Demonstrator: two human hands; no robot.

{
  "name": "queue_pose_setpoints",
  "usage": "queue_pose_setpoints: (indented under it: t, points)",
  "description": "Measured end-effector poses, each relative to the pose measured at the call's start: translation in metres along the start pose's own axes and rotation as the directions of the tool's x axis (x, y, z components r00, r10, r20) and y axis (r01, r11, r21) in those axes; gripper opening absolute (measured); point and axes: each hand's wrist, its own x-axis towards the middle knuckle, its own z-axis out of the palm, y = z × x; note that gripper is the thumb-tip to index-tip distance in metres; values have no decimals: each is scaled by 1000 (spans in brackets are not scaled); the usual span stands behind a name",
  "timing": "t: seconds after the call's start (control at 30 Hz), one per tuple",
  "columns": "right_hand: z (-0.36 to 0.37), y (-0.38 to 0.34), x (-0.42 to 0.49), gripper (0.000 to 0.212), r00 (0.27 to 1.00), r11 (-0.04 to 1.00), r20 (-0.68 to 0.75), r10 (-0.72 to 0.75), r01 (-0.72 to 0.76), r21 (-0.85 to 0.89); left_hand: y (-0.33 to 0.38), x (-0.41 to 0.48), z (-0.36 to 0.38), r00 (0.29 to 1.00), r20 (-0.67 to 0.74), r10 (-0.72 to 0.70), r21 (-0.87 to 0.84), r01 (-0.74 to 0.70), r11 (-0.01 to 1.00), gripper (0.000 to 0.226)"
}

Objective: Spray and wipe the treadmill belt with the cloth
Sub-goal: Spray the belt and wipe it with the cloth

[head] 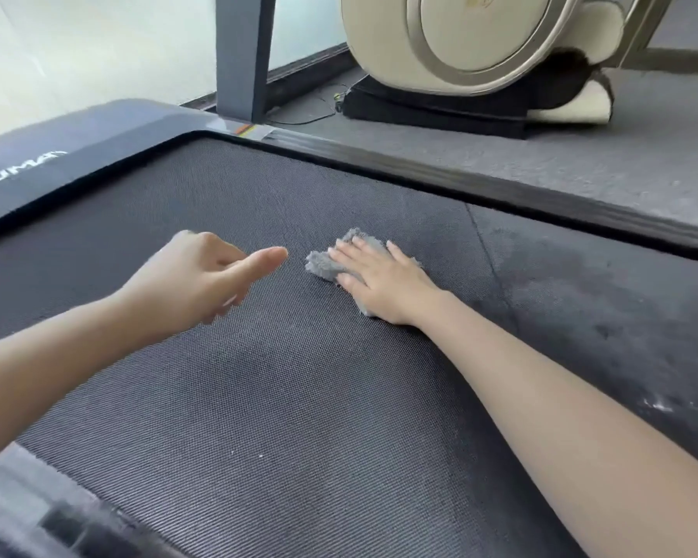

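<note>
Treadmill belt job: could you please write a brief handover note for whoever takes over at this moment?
Right grip: fingers straight, pressing the grey cloth flat on the treadmill belt, mid-belt.
Left grip: holds nothing, fingers loosely curled, above the belt left of the cloth.
Spray bottle: not in view.
Done: the cloth is down on the belt; how much is wiped cannot be told.
Left: the smudged patch with pale specks right of the cloth probably needs wiping.

Gym, with treadmill belt (299, 396) and beige cross-trainer (480, 38)
</note>
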Motion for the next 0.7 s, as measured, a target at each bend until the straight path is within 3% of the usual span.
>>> queue_pose_setpoints:
  t: [0.5, 0.7]
  points:
    - [-19, 96, 116, 54, 939, 939, -61, 338, -341, -46, 3, 45, 21, 1000, -23, 2, -7, -3, 1000, 86]
    - [-19, 100, 107, 53, 929, 932, -101, 356, -360, -28, 10, 43, 19, 999, -33, -1, -17, 1, 1000, 86]
